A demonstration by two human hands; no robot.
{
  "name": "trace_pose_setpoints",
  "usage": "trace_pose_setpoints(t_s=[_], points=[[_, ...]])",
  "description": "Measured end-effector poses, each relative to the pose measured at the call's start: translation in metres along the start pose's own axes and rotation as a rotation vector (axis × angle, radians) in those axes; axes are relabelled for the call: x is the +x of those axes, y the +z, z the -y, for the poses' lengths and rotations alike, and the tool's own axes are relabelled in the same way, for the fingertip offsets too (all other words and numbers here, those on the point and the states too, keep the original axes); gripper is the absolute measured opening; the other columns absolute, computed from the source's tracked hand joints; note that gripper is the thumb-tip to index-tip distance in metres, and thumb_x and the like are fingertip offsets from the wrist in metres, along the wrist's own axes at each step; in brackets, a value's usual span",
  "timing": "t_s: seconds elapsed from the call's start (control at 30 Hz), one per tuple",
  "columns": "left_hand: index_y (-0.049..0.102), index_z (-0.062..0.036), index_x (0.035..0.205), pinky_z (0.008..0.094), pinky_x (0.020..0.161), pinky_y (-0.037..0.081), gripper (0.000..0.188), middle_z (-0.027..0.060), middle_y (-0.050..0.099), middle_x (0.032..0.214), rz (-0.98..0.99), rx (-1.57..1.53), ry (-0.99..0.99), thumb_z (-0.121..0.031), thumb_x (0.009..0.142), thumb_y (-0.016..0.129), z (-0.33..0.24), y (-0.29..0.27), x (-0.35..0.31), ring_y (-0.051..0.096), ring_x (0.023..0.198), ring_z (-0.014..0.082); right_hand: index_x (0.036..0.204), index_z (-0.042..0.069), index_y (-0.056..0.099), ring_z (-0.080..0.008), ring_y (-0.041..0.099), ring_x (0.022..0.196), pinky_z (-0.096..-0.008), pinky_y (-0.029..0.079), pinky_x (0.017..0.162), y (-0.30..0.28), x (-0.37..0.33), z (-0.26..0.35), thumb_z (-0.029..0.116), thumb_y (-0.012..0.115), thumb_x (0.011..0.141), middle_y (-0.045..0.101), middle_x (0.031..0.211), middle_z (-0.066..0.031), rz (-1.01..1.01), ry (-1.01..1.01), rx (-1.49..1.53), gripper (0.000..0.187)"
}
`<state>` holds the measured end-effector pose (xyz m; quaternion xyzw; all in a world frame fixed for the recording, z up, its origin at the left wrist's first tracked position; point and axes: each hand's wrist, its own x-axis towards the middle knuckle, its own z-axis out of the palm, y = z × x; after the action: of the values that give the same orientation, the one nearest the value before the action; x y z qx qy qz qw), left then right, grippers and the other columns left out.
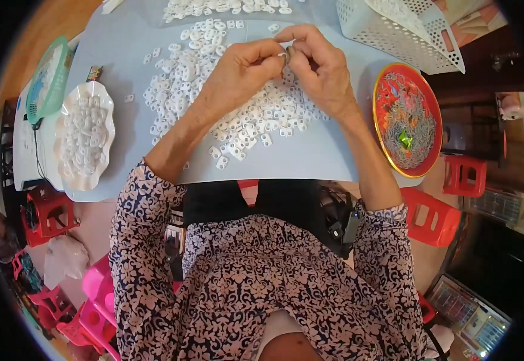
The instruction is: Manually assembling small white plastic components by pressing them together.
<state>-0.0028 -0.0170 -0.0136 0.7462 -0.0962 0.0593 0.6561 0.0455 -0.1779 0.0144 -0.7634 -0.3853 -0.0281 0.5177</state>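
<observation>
Over a heap of small white plastic pieces with round holes (250,129), my two hands meet fingertip to fingertip. My left hand (247,69) is closed in a pinch, thumb against forefinger. My right hand (322,69) pinches too, its forefinger arched over the tips of the left. Something tiny, partly whitish, shows between the fingertips, but the fingers cover most of it and its kind cannot be told. To the right lies a red round tray with a gold rim (380,131), holding many small grey metal-looking parts and a green wrapped item (405,139).
A scalloped white dish (109,123) of white pieces stands at the left, beside a green basket (63,66). A white perforated basket (388,45) sits at the far right. More white pieces lie at the far edge. Red stools (433,218) stand beyond the table.
</observation>
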Motion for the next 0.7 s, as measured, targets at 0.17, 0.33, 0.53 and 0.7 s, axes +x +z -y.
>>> trace_pose_setpoints(t_s=[0.17,0.33,0.53,0.7], points=[[0.063,-0.0014,0.082,0.0223,0.064,0.045,0.019,0.0006,0.060,0.071,0.031,-0.103,-0.045,-0.015,0.089,0.053,-0.005,-0.001,0.002,0.054,0.068,0.0071,0.098,0.000,0.057,-0.0045,0.045,0.057,-0.0212,0.039,0.053,0.000,-0.004,-0.011,0.007,0.050,0.090,0.051,0.062,0.0009,0.021,0.160,0.248,0.013],[0.064,-0.0021,0.084,0.0224,0.067,0.045,0.018,0.0008,0.061,0.072,0.011,-0.187,-0.040,-0.014,0.090,0.052,-0.008,-0.003,0.003,0.054,0.070,0.0071,0.097,-0.002,0.056,-0.0049,0.047,0.060,-0.0202,0.041,0.054,-0.004,-0.001,-0.011,0.011,0.051,0.094,0.056,0.068,-0.0011,0.071,0.218,0.452,0.014],[0.064,-0.0017,0.084,0.0220,0.067,0.045,0.018,-0.0001,0.061,0.072,0.026,-0.160,-0.096,-0.014,0.090,0.053,-0.010,-0.001,0.001,0.054,0.070,0.0067,0.091,-0.001,0.058,-0.0046,0.048,0.059,-0.0190,0.040,0.053,-0.005,-0.002,-0.013,0.008,0.058,0.091,0.059,0.069,-0.0004,0.048,0.243,0.406,0.010],[0.061,-0.0002,0.083,0.0211,0.062,0.041,0.013,-0.0014,0.058,0.070,-0.051,-0.168,-0.113,-0.011,0.088,0.055,-0.008,0.006,-0.002,0.049,0.067,0.0049,0.082,-0.001,0.058,-0.0031,0.048,0.060,-0.0185,0.039,0.053,-0.001,-0.005,-0.008,0.008,0.060,0.089,0.059,0.069,0.0009,-0.049,0.226,0.234,0.011]])
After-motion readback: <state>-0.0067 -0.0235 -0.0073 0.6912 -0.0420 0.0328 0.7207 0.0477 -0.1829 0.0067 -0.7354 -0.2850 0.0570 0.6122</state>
